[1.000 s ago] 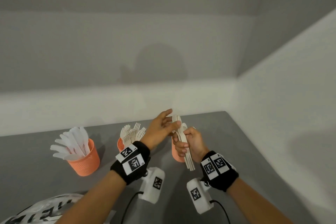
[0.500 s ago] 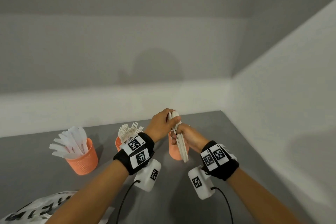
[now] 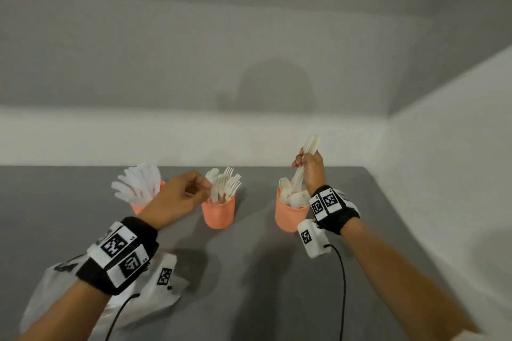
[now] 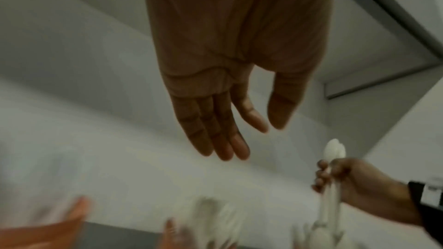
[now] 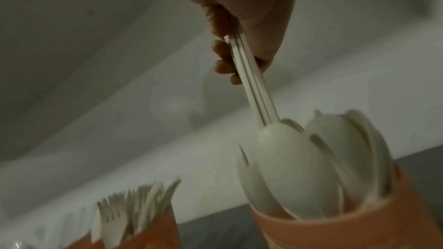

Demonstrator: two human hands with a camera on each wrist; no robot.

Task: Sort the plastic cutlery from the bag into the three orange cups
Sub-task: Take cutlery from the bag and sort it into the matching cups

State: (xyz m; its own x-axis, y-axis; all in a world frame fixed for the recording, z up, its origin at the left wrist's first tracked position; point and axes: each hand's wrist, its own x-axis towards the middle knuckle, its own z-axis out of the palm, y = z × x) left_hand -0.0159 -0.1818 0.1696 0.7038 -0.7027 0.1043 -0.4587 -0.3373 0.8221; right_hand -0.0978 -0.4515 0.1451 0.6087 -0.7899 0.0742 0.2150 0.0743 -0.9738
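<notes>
Three orange cups stand in a row on the grey table (image 3: 249, 271). The left cup (image 3: 138, 209) holds white knives (image 3: 138, 184), the middle cup (image 3: 219, 214) forks (image 3: 225, 185), the right cup (image 3: 288, 219) spoons (image 3: 293, 198). My right hand (image 3: 309, 169) grips a bundle of white spoons (image 3: 310, 145) upright, their lower ends down among the spoons in the right cup (image 5: 335, 230). My left hand (image 3: 191, 192) hovers empty in front of the knife cup and beside the forks, its fingers (image 4: 223, 139) relaxed. The plastic bag (image 3: 158, 285) lies crumpled under my left forearm.
A white wall (image 3: 457, 174) runs close along the table's right edge, another along the back. Wrist camera boxes and cables (image 3: 343, 285) hang under both wrists. Bare grey table lies in front of the cups.
My left hand has let go of the spoon bundle and drawn back to the left. My right hand has carried the bundle over the right cup and lowered its ends in.
</notes>
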